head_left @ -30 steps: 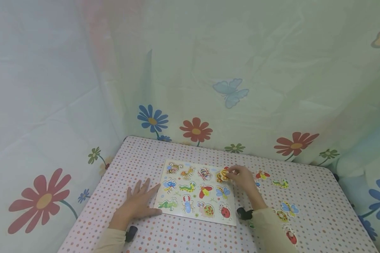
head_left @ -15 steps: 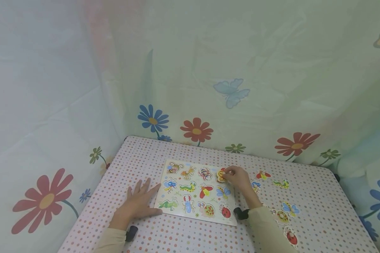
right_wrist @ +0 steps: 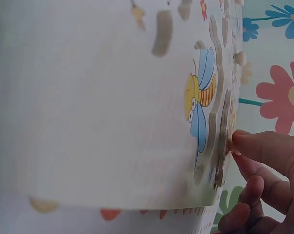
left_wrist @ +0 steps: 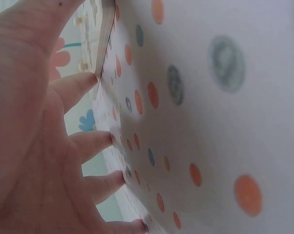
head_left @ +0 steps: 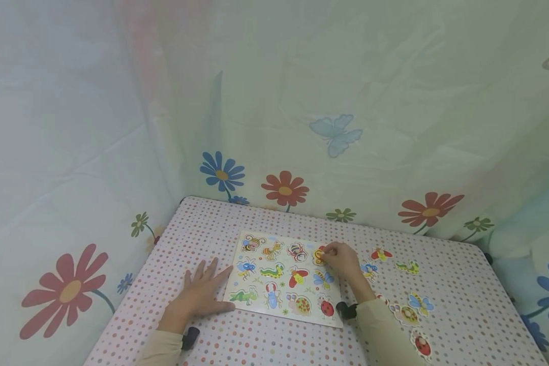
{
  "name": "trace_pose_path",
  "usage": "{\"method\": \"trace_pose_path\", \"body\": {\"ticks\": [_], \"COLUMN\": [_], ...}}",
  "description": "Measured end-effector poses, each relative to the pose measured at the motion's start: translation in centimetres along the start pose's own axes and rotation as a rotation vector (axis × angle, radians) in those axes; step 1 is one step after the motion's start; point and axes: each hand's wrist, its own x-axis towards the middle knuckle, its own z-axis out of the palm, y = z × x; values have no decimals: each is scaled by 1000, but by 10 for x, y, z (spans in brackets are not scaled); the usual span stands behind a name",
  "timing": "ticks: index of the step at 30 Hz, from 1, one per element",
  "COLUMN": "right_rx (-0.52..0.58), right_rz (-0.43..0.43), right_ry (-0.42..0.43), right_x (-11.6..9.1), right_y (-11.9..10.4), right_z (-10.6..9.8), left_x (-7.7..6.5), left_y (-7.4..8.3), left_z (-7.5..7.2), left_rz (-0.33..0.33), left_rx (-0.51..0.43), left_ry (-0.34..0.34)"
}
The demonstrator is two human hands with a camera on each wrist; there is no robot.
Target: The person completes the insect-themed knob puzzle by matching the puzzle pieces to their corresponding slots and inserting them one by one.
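Note:
A pale wooden puzzle board (head_left: 281, 240) with insect pictures lies flat on the table. My right hand (head_left: 344, 260) is at its far right corner, thumb and fingertips pinching the small knob of a yellow-and-red butterfly puzzle piece (head_left: 318, 255). In the right wrist view this piece (right_wrist: 223, 146) stands edge-on at the board's surface, beyond a recess picturing a blue-winged insect (right_wrist: 203, 95). My left hand (head_left: 201, 294) rests with spread fingers on the cloth beside the board's left edge. Its index fingertip (left_wrist: 91, 79) is right at that edge in the left wrist view.
Loose insect pieces lie right of the board: a red-winged beetle (head_left: 381, 254), a caterpillar (head_left: 407, 267), a blue insect (head_left: 369, 270), a blue-winged insect (head_left: 421, 304), a snail (head_left: 408, 316) and a ladybug (head_left: 422, 345). A flowered curtain (head_left: 256, 127) stands behind the dotted tablecloth (head_left: 210, 218).
My right hand has moved slightly left and down with the butterfly piece, which now lines up with the board's top right picture. My left hand has stayed in place.

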Motion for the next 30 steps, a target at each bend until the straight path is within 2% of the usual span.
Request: {"method": "trace_pose_path", "body": {"ticks": [8,24,30], "right_rx": [-1,-10,-10], "right_rz": [-12,36,21], "right_ry": [8,-4,-9], "right_x": [0,0,0], "right_y": [0,-1,1], "right_z": [0,2,3], "left_x": [1,-1,-1], "left_y": [-1,0,0], "left_z": [2,0,0], "left_rz": [-5,-1,-3], "left_rx": [1,-3,0], "left_ry": [-4,2,1]}}
